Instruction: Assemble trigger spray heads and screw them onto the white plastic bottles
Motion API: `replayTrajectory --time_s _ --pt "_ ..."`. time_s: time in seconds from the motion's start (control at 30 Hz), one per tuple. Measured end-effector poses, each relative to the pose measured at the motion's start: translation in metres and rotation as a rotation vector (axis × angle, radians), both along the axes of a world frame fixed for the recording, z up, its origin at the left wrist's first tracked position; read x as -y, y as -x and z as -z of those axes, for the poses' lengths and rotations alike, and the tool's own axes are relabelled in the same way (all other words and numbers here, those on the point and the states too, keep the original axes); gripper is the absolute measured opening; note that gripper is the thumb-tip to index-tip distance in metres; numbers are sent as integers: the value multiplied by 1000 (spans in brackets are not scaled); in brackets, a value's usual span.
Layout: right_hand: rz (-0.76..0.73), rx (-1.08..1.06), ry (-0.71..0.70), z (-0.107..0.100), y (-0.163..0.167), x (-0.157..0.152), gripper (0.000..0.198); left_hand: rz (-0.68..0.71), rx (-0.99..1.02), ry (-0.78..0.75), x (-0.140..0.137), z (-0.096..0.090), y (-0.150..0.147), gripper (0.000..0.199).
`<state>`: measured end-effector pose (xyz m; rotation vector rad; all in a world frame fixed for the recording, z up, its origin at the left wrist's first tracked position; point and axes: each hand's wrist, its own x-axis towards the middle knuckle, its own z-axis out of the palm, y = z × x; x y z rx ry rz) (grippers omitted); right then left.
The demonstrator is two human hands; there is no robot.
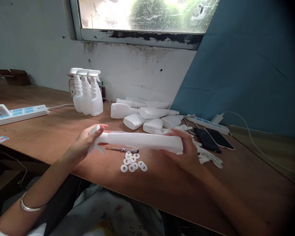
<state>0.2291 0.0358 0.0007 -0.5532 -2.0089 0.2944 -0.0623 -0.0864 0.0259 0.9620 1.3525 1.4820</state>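
Observation:
A white spray bottle (142,141) lies sideways in the air above the table, held between my two hands. My left hand (88,139) is closed round its trigger head (95,141), at the left end. At the right end, my right hand (184,147) grips the bottle's base. Below the bottle, several white ring washers (132,160) lie in a loose cluster on the brown table (157,180). A thin metal screwdriver-like tool (121,149) rests just behind them, partly under the bottle in view.
Three assembled spray bottles (94,98) stand at the back left. Several white bottles without heads (134,122) lie behind my hands. Loose white trigger parts (211,157) and two phones (218,139) are at the right. Power strips (24,114) lie on both sides, with cables.

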Motion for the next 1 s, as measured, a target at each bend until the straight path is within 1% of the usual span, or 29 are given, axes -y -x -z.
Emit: replayTrajectory --time_s 0.03,0.1,0.17,0.23,0.3,0.37,0.47,0.57,0.63,0.67,0.7,0.77,0.8,0.9,0.93,0.97,1.0 --pt "-5 38 -116 0 -1 -2 56 28 70 35 -1 -1 0 44" --pt "-31 78 -303 2 -3 -6 39 80 215 102 -3 -2 0 38" --pt "-39 67 -443 5 -4 -12 29 120 353 164 -5 -2 -1 31" --pt "-34 33 -547 8 -6 -16 22 164 467 198 -7 -3 -3 26" --pt "-2 8 -593 12 -8 -18 15 204 549 217 -7 -3 -5 26" --pt "57 -3 -585 14 -10 -19 11 230 590 224 -6 -5 -7 29" --pt "120 4 -563 13 -14 -17 13 269 630 234 -2 -7 -10 32" --pt "103 -12 -627 8 -15 -16 17 304 670 247 1 -10 -14 36" --pt "77 -51 -651 4 -14 -16 20 292 655 241 4 -12 -16 37" --pt "68 -69 -626 3 -13 -16 21 276 632 231 5 -12 -17 37" --pt "60 -85 -571 3 -11 -15 21 261 601 212 6 -13 -18 38" --pt "59 -123 -387 5 -6 -12 25 221 509 105 9 -14 -21 42" --pt "69 -147 -269 6 -3 -9 29 195 438 5 10 -16 -23 46" --pt "90 -170 112 10 9 7 46 120 134 -375 15 -24 -29 64" --pt "45 -139 220 10 12 14 47 104 28 -464 16 -28 -32 68" --pt "-36 -90 312 10 16 21 46 95 -62 -510 16 -33 -35 69" --pt "-137 -38 391 10 20 29 45 85 -127 -529 16 -39 -39 65"
